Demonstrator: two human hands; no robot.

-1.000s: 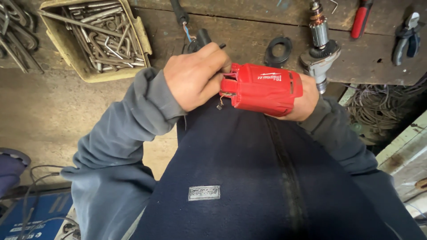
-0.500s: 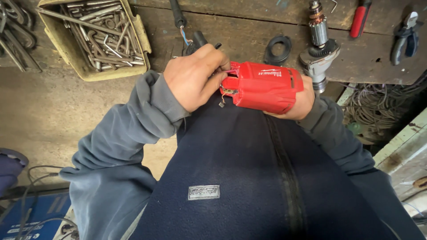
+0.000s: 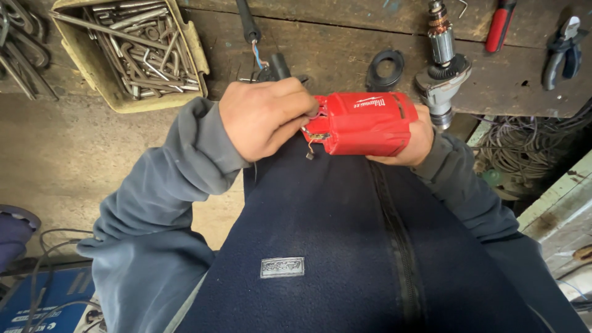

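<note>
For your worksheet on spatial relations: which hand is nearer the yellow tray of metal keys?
Left. The left hand sits just right of the tray; the right hand is farther, behind the red housing.

— What do we list as worn?

— We log a dark navy fleece jacket (image 3: 345, 246), a black zip (image 3: 401, 246) down its front, and a small grey rectangular patch (image 3: 282, 267) on the chest.

— And the arms?

— We note grey-blue sleeves (image 3: 166, 203), soft and creased, with bare hands (image 3: 265, 117) past the cuffs.
</note>
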